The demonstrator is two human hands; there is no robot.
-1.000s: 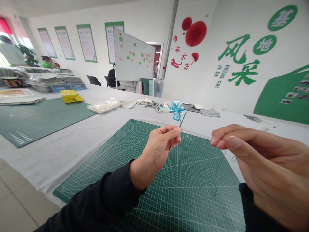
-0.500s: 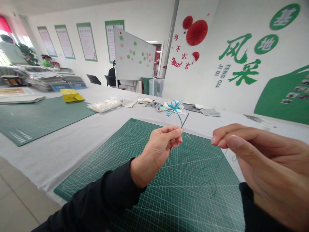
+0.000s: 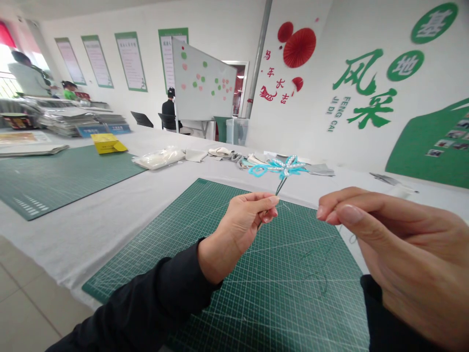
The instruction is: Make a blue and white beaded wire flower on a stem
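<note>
My left hand (image 3: 244,222) pinches the thin dark stem of a blue flower (image 3: 286,167), which has loop-shaped petals lined with white beads. The bloom stands above my fingertips, tilted so its beaded face shows. A second strand runs beside the stem just above the pinch. To the right, my right hand (image 3: 388,234) is closed, thumb against forefinger. A fine dark green thread (image 3: 324,283) trails below it over the green cutting mat (image 3: 293,313); its upper end is hidden by the fingers. The two hands are apart, both held above the mat.
Along the far table side lie a plastic-wrapped pack (image 3: 159,159), fabric scraps (image 3: 222,153) and scissors (image 3: 384,179). A second cutting mat (image 3: 66,176) with a yellow packet (image 3: 108,143) lies left, near stacked papers (image 3: 64,120). Several people are farther back.
The blue flower has swung to the right and turned, so its beaded face and more petals show. My right hand has shifted slightly left. My left hand keeps its pinch on the stem.
</note>
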